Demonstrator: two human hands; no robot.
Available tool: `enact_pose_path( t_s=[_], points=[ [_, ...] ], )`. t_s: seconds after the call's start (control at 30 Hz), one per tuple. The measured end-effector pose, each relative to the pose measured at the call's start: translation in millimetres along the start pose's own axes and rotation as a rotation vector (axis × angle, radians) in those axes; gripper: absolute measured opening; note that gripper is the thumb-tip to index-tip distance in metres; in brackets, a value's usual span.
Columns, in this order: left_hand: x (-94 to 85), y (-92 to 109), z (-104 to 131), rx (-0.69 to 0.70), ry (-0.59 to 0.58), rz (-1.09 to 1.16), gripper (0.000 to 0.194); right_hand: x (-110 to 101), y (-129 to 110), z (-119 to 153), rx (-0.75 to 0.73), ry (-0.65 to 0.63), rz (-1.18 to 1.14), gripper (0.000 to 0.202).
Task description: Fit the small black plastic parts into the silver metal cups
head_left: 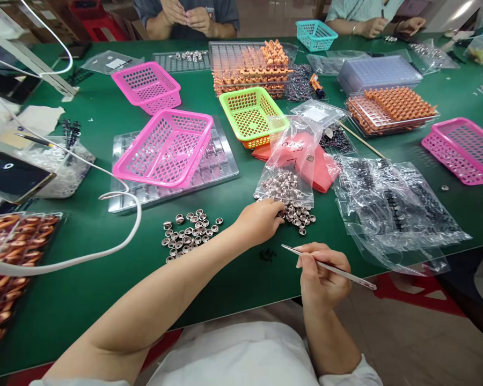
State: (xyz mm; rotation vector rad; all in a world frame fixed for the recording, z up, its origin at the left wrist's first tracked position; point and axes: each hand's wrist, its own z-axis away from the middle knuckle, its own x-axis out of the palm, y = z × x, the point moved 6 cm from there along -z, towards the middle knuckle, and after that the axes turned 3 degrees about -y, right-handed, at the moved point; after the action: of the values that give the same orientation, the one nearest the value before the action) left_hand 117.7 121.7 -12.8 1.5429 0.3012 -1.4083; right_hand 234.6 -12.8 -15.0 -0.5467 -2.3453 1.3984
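Note:
My left hand (pixel 261 222) reaches to the mouth of a clear plastic bag (pixel 290 150) with many small metal rings. Its fingers are pressed together at the spilled rings (pixel 300 216); what they hold, if anything, is hidden. My right hand (pixel 324 273) is closed around metal tweezers (pixel 342 272), whose tips point left, just below the spilled rings. Another group of metal rings (pixel 189 233) lies loose on the green table (pixel 225 289), left of my left wrist. Small black pieces (pixel 268 254) lie between my hands.
Pink baskets (pixel 165 147), a green basket (pixel 251 115) and trays of orange parts (pixel 398 107) stand beyond my hands. Plastic bags (pixel 394 209) lie at right. A white cable (pixel 134 225) crosses the left side. Two people sit across the table.

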Motion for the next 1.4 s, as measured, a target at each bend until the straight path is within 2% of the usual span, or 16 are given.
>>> enact_pose_path(
  t_s=[0.17, 0.37, 0.47, 0.57, 0.8, 0.87, 0.97, 1.07, 1.23, 1.4],
  points=[
    [-1.6, 5, -4, 0.006, -0.022, -0.031, 0.015, 1, -1, -1, 0.005, -0.005, 0.0, 0.016],
    [-4.2, 4, 3, 0.002, 0.023, -0.023, 0.017, 2, -2, -2, 0.012, -0.013, -0.01, 0.016],
    [-8.5, -1, 16, 0.014, 0.074, 0.027, 0.014, 2, -2, -2, 0.024, -0.014, -0.038, 0.017],
    [-13.8, -8, 38, 0.024, 0.131, 0.176, 0.007, 2, 0, -2, 0.035, -0.016, -0.051, 0.016],
    [-9.6, -30, 91, -0.118, 0.13, 0.401, 0.006, 4, 2, -3, 0.085, -0.05, -0.024, 0.015],
    [-5.6, -36, 97, -0.157, 0.147, 0.421, 0.009, 8, 0, -2, 0.111, -0.075, -0.015, 0.015],
    [-0.7, -42, 99, -0.162, 0.182, 0.445, 0.028, 16, -9, 2, 0.113, -0.139, 0.002, 0.016],
    [0.2, -41, 98, -0.125, 0.2, 0.457, 0.024, 30, -17, 7, 0.081, -0.223, -0.015, 0.02],
    [-0.3, -40, 99, -0.17, 0.113, 0.629, 0.02, 49, -14, 14, 0.05, -0.289, -0.023, 0.022],
    [6.5, -42, 102, -0.262, -0.107, 1.111, 0.02, 54, -9, 13, 0.054, -0.272, -0.017, 0.023]
  ],
)
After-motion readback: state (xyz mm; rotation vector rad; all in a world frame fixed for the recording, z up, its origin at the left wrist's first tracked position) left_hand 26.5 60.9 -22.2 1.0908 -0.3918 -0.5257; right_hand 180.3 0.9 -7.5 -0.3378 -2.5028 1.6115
